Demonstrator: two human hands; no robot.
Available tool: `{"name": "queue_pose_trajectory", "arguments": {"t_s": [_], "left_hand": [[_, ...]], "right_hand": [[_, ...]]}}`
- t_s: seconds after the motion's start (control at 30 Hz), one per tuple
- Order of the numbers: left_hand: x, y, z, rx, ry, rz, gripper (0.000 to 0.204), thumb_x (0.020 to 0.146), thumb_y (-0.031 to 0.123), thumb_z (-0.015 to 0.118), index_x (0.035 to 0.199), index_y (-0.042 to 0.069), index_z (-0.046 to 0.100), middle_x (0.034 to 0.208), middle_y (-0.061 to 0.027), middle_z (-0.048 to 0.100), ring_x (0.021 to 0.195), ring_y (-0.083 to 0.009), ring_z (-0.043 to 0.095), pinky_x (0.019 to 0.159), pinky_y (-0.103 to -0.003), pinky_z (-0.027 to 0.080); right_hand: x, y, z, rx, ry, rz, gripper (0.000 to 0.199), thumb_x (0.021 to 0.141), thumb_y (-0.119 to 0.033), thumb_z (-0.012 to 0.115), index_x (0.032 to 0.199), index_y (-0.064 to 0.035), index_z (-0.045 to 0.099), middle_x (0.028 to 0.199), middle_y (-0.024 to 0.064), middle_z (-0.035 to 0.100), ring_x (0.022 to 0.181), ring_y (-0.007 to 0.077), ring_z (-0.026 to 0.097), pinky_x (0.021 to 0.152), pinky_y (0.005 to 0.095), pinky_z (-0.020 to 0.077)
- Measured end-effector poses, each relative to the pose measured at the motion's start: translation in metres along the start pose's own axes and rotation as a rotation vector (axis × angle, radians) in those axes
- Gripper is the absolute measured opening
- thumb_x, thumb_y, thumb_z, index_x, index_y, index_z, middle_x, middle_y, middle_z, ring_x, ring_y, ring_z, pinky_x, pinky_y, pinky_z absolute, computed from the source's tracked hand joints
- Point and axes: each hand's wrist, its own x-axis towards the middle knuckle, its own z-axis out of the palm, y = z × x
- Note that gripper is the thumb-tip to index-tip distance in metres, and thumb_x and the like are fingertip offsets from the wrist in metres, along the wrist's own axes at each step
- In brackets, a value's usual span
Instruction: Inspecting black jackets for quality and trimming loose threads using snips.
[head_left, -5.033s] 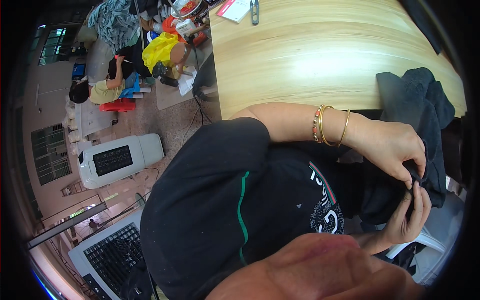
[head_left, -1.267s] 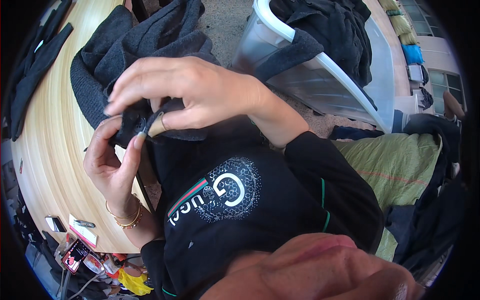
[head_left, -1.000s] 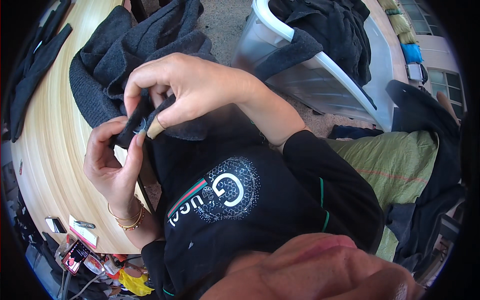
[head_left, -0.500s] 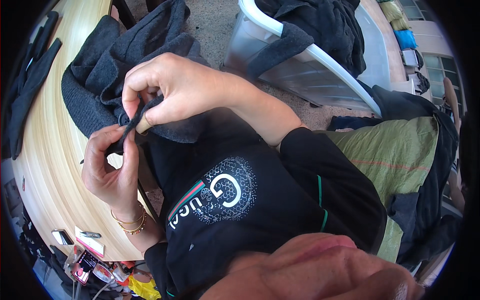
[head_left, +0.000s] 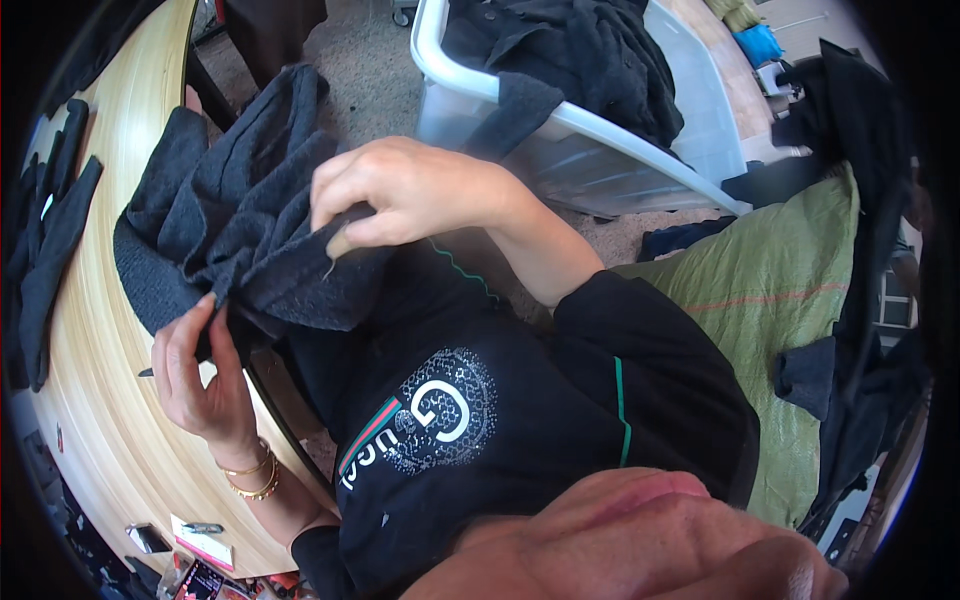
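Observation:
A dark grey knit garment hangs bunched over the edge of the pale wood table. My left hand pinches the garment's edge between thumb and fingertips. Further right along that edge, my right hand also grips the cloth, its fingers curled and thumb below. A stretch of fabric spans between the two hands. Under my right thumb a thin pale strand shows; I cannot tell what it is. A small dark pointed tip sticks out left of my left hand, its other end hidden.
A clear plastic bin full of dark garments stands beyond my right arm. Right of me lies a green woven sack with dark clothes. Dark folded pieces lie at the table's left; a phone sits near its lower end.
My hands have moved apart, the right one rightward and the left slightly down, stretching the garment's edge between them. The round dark button seen by my fingertips is no longer visible. The view has shifted.

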Motion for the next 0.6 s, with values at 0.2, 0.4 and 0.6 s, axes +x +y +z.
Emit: {"name": "queue_pose_trajectory", "arguments": {"t_s": [0.2, 0.4, 0.6], "left_hand": [[-0.021, -0.026, -0.009, 0.013, -0.195, -0.094, 0.021, 0.076, -0.001, 0.076, 0.093, 0.002, 0.066, 0.09, -0.0085, 0.064, 0.084, -0.0228, 0.057, 0.078, -0.033, 0.044], [-0.049, -0.053, -0.034, -0.165, -0.216, -0.335, 0.009, 0.086, -0.003, 0.066, 0.094, -0.003, 0.063, 0.093, -0.01, 0.061, 0.089, -0.0214, 0.058, 0.082, -0.031, 0.046], [-0.051, -0.066, -0.067, -0.519, -0.154, -0.544, 0.005, 0.093, 0.0, 0.058, 0.094, -0.003, 0.061, 0.093, -0.0066, 0.056, 0.085, -0.0137, 0.049, 0.076, -0.023, 0.039]], "right_hand": [[-0.028, 0.011, -0.022, 0.048, 0.182, 0.17, 0.019, 0.08, -0.007, 0.066, 0.097, -0.0024, 0.073, 0.091, 0.01, 0.069, 0.085, 0.0224, 0.067, 0.078, 0.0298, 0.0517], [-0.033, 0.02, -0.011, 0.091, 0.218, 0.209, 0.019, 0.082, -0.004, 0.066, 0.099, -0.0053, 0.075, 0.093, 0.0071, 0.069, 0.087, 0.018, 0.067, 0.077, 0.0275, 0.0519], [-0.025, 0.016, -0.011, 0.063, 0.524, 0.141, 0.025, 0.082, 0.002, 0.066, 0.105, -0.0032, 0.072, 0.098, 0.0069, 0.069, 0.09, 0.0154, 0.065, 0.08, 0.0258, 0.0514]]}}
